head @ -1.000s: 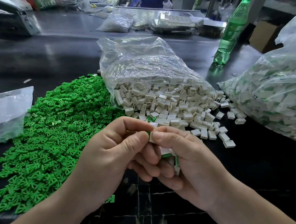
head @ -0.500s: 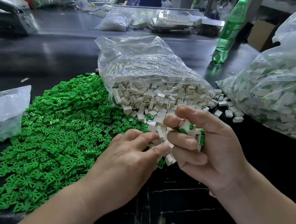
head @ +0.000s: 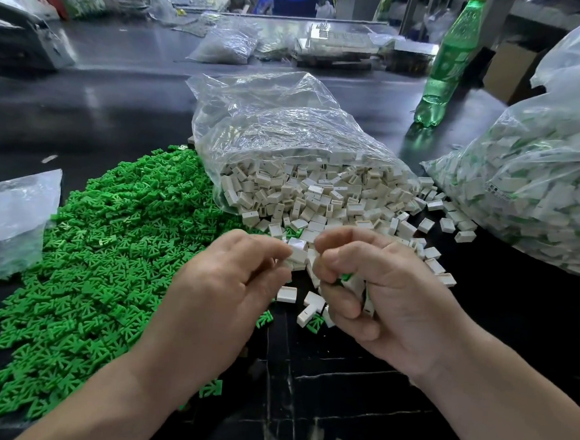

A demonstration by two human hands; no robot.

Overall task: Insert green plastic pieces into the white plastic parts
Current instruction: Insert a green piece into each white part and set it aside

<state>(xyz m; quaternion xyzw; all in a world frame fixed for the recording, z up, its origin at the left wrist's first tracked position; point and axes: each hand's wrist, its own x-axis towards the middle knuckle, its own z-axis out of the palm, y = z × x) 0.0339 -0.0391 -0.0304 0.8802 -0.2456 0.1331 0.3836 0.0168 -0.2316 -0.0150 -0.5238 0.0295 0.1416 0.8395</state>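
1. The left hand (head: 221, 294), at lower centre of the frame, pinches a single white part (head: 296, 251) at its fingertips. Blur hides exactly how the fingers sit on it.
2. The right hand (head: 389, 295), just to the right, is clenched round a handful of white parts (head: 358, 283). A green bit (head: 346, 277) shows between the fingers, but I cannot tell whether it is seated in a part.
3. The green pieces (head: 107, 258) lie in a broad heap across the left of the dark counter (head: 117, 111). Loose white parts (head: 317, 201) spill from the open clear bag (head: 287, 133) at centre, and a few lie scattered under both hands.
4. The large bag (head: 541, 189) at the right edge holds white parts with green showing in them, probably finished work.
5. The step in hand looks like readying one white part for its insert. To do it well, turn the part so its open slot faces outward and grip it by the side walls, leaving the mouth free.
6. Present the green piece square to the slot and push straight until it sits flush. A skewed push would likely jam or bend the thin plastic.
7. The full right hand leaves little finger room, so emptying it into the large bag first would steady the fit.
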